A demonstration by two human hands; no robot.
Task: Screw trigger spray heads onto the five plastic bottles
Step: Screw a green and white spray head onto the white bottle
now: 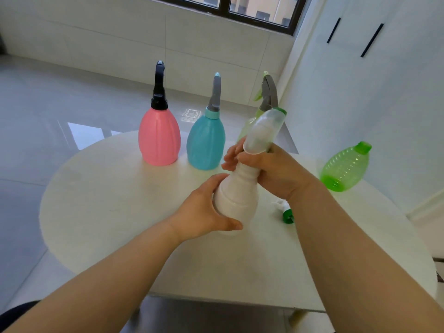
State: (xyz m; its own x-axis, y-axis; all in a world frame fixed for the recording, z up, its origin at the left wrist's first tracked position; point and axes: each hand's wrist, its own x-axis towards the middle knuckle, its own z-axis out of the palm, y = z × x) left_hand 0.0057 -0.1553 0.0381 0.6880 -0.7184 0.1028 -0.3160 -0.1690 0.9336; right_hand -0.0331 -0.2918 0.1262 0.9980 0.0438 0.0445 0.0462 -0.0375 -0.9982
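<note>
Over the table (120, 212) — both hands grip the white bottle (236, 200).

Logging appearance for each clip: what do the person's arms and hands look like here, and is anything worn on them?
Both forearms are bare as far as the frame shows, with no sleeves in view. The left hand and right hand wear no gloves. No rings, watch, bracelets or markings are visible on the wrists or the fingers that show. Some fingers are hidden, so rings there cannot be ruled out.

A home room — glossy tiled floor (48, 111), dark-framed window (252, 10), white round table (108, 200)
</note>
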